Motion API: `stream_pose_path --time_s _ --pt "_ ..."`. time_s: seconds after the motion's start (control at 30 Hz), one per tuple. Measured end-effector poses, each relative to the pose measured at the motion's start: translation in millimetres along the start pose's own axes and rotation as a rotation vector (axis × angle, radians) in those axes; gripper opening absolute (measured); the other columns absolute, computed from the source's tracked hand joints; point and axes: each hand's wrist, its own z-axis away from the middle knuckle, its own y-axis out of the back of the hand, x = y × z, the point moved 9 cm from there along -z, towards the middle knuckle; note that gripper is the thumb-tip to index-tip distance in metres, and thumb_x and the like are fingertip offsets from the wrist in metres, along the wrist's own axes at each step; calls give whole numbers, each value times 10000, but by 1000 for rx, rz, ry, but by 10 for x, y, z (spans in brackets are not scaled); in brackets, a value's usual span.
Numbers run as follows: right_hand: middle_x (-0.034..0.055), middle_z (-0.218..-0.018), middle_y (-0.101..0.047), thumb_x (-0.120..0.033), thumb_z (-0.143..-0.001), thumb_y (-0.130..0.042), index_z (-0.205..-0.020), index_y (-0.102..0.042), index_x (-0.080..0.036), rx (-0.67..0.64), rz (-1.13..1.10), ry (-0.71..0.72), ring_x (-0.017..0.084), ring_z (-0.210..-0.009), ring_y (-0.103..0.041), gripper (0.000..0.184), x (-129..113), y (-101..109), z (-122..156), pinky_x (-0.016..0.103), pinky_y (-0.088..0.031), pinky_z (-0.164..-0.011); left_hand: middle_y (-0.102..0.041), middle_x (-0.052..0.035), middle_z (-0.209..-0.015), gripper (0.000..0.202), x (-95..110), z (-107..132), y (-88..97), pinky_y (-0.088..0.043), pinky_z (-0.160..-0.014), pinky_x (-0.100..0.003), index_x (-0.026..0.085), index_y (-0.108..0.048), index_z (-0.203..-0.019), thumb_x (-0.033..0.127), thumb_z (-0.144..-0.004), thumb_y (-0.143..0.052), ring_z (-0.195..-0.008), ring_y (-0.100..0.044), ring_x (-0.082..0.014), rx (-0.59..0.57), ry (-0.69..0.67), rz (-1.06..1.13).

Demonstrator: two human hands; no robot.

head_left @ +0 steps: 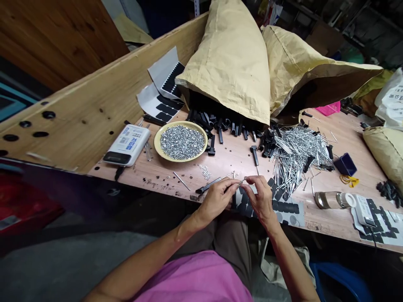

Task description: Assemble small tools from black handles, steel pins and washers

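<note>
My left hand (218,196) and my right hand (260,196) meet at the table's front edge, fingertips pinched together. Between them is a thin metal rod (242,181), mostly covered by fingers; I cannot make out its ends. Beside my left fingers lies a black plastic piece (208,186). Below my right hand is a sheet of black stickers (286,207). A few small metal washers (205,172) are scattered beyond my left hand, near a yellow bowl (156,147) full of similar small parts. Just past my right fingers is a black plastic part with a metal rod (254,156).
A large pile of metal rods (299,147) lies to the right. Open paper sacks (233,63) spill black plastic parts behind. A white power bank (127,144) sits left, by a raised wooden board (94,100). A glass bottle (329,200) lies on its side at right, near a blue container (345,164).
</note>
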Motion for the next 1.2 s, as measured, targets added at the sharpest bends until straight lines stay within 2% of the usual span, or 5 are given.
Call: stream_pose_path --time_s 0.23,0.47,0.67,0.97,1.2 --pt "39 -719 -565 -324 -960 -409 -808 -578 -229 -44 43 119 177 -690 -519 247 -17 -27 28 308 -432 -646 -718 -66 -842 232 73 53 -56 -515 -745 -277 198 -743 -861 319 -810 -552 -794 -645 -180 -21 -10 33" --pt "23 -630 -485 -307 -975 -350 -721 -531 -229 13 148 194 170 -598 -443 322 -45 -49 105 313 -381 -600 -458 53 -485 434 -260 136 -321 -335 -399 -195 123 -717 -957 495 -769 -596 -382 -353 -56 -296 337 344" --pt "21 -674 -519 -399 -981 -301 -775 -535 -232 45 71 29 164 -621 -489 354 70 -52 52 295 -392 -605 -681 -57 -801 208 36 90 -42 -481 -687 -266 181 -726 -802 335 -785 -587 -751 -608 -160 84 36 94" --pt "12 -754 -606 -470 -927 -389 -865 -493 -223 -111 -197 -349 161 -666 -588 275 163 -291 306 285 -451 -619 -582 27 -640 373 -300 20 -128 -416 -492 -185 151 -609 -819 454 -645 -738 -543 -521 -77 98 392 688" --pt "28 -786 -615 -403 -936 -387 -887 -552 -205 150 -107 -356 152 -663 -600 262 161 -80 330 294 -476 -657 -436 75 -549 401 -199 91 -141 -262 -404 -156 135 -639 -834 511 -700 -675 -436 -349 -32 29 326 475"
